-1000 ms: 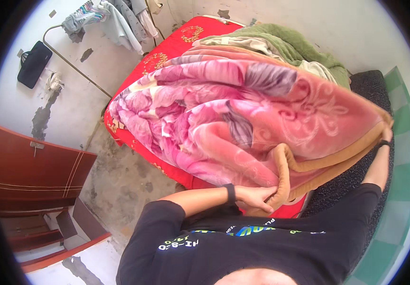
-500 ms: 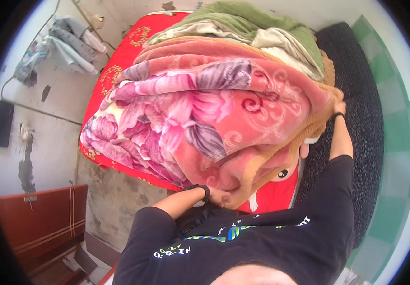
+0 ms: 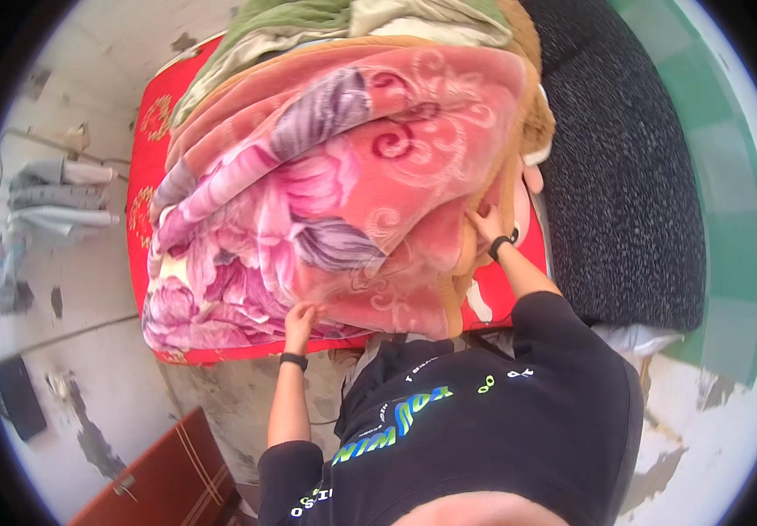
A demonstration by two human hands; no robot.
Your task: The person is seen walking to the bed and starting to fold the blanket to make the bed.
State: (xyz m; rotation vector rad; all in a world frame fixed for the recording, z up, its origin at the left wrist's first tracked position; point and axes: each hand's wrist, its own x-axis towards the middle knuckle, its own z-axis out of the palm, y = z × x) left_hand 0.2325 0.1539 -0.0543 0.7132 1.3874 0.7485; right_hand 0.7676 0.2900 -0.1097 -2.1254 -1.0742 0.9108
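Note:
A thick pink blanket [image 3: 435,188] with purple flowers and a tan border lies rumpled over a bed. At its near edge, left of my body, my left hand [image 3: 300,323] has its fingers pinched on the pink cloth. Farther right, my right hand [image 3: 489,227] grips the blanket by the tan border, fingers partly hidden in the folds. A green and cream blanket [image 3: 286,22] is heaped beyond the pink one. Beneath them the red bed sheet [image 3: 140,158] with gold patterns shows along the left and near sides.
A black speckled surface [image 3: 619,193] runs along the bed's right side, beside a green-panelled wall [image 3: 718,193]. Clothes [image 3: 63,195] hang from a line on the left wall. A reddish-brown board [image 3: 155,478] stands at the lower left.
My right hand has left the far right corner and now holds the border nearer to me. My left hand has shifted left along the near edge. The whole view has turned.

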